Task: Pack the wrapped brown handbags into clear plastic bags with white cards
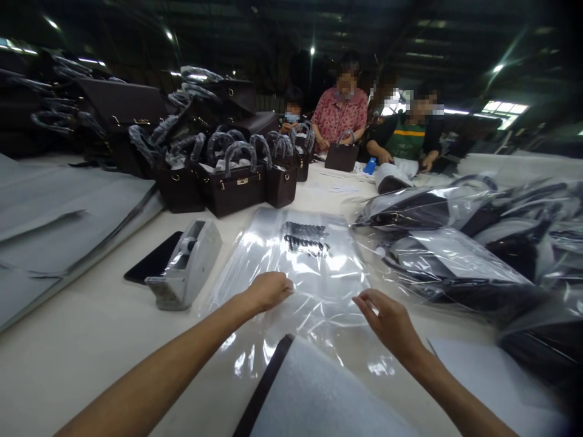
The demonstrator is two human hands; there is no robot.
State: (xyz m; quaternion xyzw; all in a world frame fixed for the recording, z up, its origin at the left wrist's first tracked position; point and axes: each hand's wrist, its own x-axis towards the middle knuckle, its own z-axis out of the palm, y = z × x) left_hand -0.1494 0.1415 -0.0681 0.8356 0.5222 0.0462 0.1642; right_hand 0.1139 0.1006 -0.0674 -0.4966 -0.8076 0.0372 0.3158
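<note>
A clear plastic bag with black print lies flat on the white table in front of me. My left hand pinches the bag's near left part, fingers closed on the film. My right hand grips the film on the near right side, fingers curled. A flat dark item wrapped in white foam sheet sits just below my hands at the table's near edge.
A grey tape dispenser and a black phone lie left of the bag. Several dark brown handbags with wrapped handles stand behind. Bagged handbags pile up on the right. Three people work at the far end.
</note>
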